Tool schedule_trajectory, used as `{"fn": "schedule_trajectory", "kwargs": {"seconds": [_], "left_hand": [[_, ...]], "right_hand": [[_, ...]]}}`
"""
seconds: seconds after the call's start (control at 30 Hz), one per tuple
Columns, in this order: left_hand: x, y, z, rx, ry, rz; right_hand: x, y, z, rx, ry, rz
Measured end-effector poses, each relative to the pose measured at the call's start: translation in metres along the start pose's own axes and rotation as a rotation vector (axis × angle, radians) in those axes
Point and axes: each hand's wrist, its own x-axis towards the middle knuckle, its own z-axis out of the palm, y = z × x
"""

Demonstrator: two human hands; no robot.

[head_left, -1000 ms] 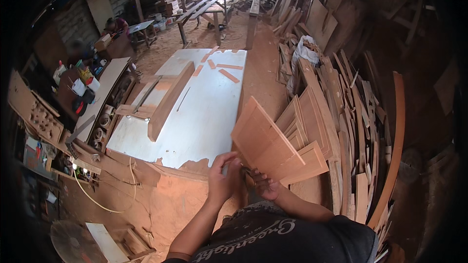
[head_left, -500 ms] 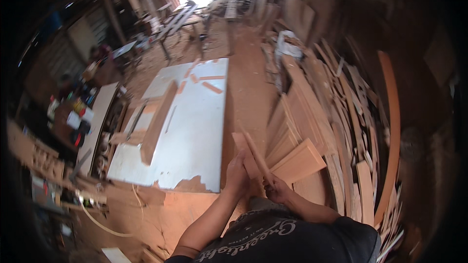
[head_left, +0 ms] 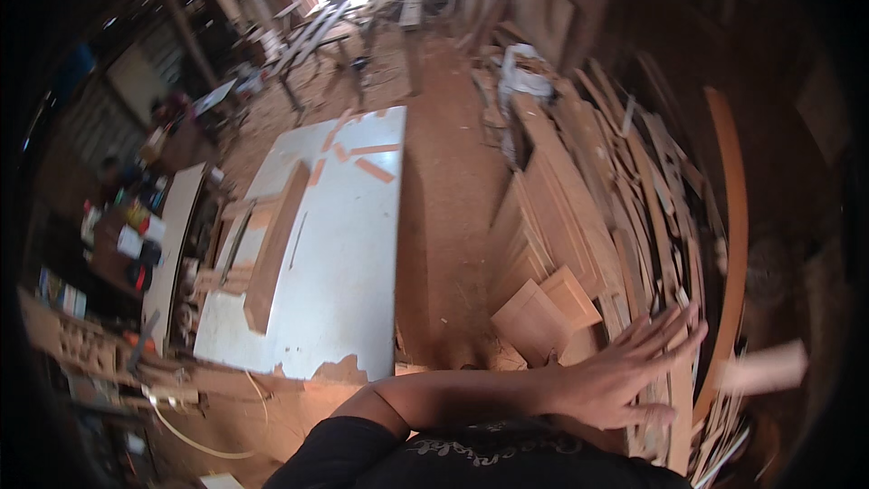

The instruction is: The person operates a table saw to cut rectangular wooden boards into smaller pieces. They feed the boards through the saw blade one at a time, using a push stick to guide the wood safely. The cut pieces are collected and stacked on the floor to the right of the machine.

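My left hand (head_left: 625, 367) reaches across my body to the right, palm down, fingers spread, holding nothing. Just beyond its fingertips a short piece of light wood (head_left: 760, 369), smeared by motion, is apart from the hand. A square wooden panel (head_left: 532, 321) with a seam is tilted in front of me. At its lower edge shows what looks like a fingertip of my right hand (head_left: 551, 359), gripping the panel; the rest is hidden behind my left forearm. Another wooden panel (head_left: 572, 297) stands just behind that one.
Long planks and offcuts (head_left: 634, 208) pile up along the right, beside a curved board (head_left: 729, 217). On the left stands a white-topped table (head_left: 348, 254) bearing a thick wooden beam (head_left: 276, 249) and small strips. A white sack (head_left: 525, 72) lies farther off.
My left hand has let go of the wood piece and swung far right, fingers opening. That piece is now beyond it. The panel in my right hand has turned its broad face into view.
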Motion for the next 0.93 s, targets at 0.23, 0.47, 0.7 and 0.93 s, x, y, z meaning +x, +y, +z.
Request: {"fn": "schedule_trajectory", "kwargs": {"seconds": [0.23,0.47,0.7,0.93], "left_hand": [[-0.183,-0.117,-0.032,0.316,0.530,-0.390],[-0.371,0.026,-0.123,0.840,1.476,-0.919],[-0.592,0.155,-0.180,1.377,1.902,-1.104],[-0.796,0.219,-0.208,1.431,2.007,-1.730]], "right_hand": [[0.024,-0.086,0.100,0.062,-0.250,-0.231],[0.121,-0.108,0.277,-0.214,-0.698,-0.263],[0.122,-0.107,0.411,-0.739,-0.422,-0.591],[0.055,-0.083,0.386,-0.277,-0.480,-0.412]]}}
